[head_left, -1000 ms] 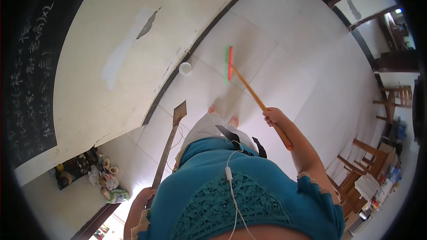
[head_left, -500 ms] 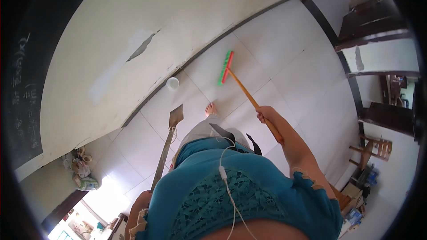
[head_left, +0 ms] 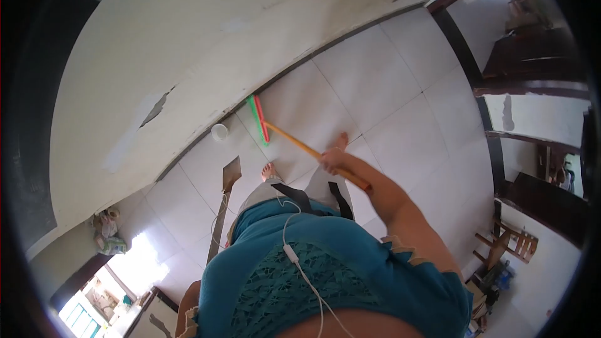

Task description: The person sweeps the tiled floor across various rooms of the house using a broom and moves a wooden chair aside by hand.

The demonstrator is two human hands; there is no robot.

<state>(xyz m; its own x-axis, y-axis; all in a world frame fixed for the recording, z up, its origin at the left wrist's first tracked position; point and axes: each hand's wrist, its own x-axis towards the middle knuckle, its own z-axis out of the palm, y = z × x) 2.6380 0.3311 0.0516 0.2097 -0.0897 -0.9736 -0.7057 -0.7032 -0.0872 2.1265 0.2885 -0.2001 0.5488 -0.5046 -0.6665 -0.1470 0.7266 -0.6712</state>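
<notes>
My right hand [head_left: 331, 161] is closed around the orange-brown handle of a broom [head_left: 294, 141]. Its red head with green bristles rests on the tiles at the foot of the wall, just right of a white cup-like container [head_left: 220, 132]. At the lower left, only the edge of my left hand [head_left: 192, 293] shows beside my body, its fingers mostly hidden. It is at the rear end of a long-handled shovel [head_left: 217, 219], whose flat metal blade points forward near my left foot. A white earphone cable hangs down my front and loops by the handle.
The pale wall [head_left: 169, 56] with peeling patches runs along the left, above a dark skirting strip. A wooden chair [head_left: 510, 241] stands at the right. Bags [head_left: 107, 231] lie at the far left by a bright doorway. My bare feet are on the tiled floor [head_left: 400, 119].
The broom head has swept left to the wall, close to the white container. My right hand has moved left with it. My right foot has come into view; the shovel keeps roughly its pose.
</notes>
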